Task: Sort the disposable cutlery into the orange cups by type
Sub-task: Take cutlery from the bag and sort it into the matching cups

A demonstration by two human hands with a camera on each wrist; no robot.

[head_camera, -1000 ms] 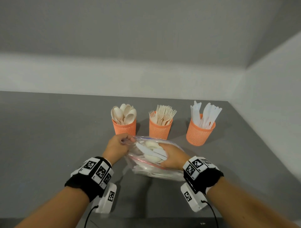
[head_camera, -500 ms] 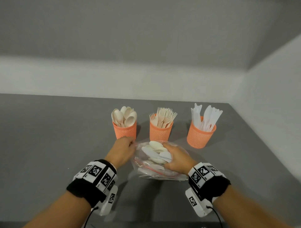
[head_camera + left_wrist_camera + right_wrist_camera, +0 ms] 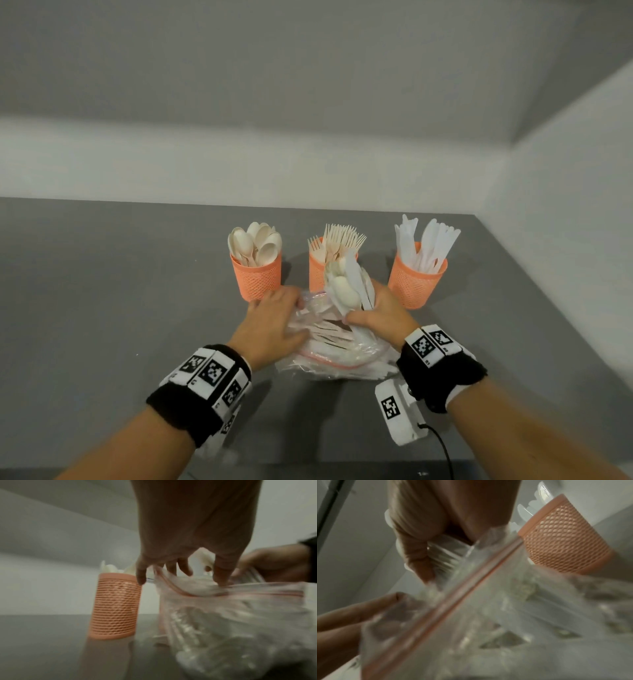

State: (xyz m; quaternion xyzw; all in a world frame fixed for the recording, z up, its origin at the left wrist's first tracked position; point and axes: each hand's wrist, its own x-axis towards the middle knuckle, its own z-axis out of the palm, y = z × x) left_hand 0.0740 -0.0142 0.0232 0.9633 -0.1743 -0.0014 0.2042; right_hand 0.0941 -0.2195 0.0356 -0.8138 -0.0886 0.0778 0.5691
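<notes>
Three orange mesh cups stand in a row: the spoon cup (image 3: 258,281), the fork cup (image 3: 315,270) and the knife cup (image 3: 414,281). In front of them lies a clear zip bag (image 3: 342,359) with more pale cutlery inside. My right hand (image 3: 380,315) grips a bundle of cutlery (image 3: 344,287), mostly spoons with some white pieces, held upright above the bag's mouth and in front of the fork cup. My left hand (image 3: 270,325) lies spread on the bag's left side, its fingers (image 3: 221,574) touching the plastic near the red zip strip. The bag's contents look blurred.
The grey table (image 3: 102,308) ends at a pale wall behind the cups and another wall on the right. The spoon cup (image 3: 115,605) stands just left of my left hand. The knife cup (image 3: 559,539) stands close beside my right hand (image 3: 419,547).
My right hand has drawn a bundle of cutlery out of the bag and raised it upright. My left hand has shifted from the bag's rim to lying flat on the bag.
</notes>
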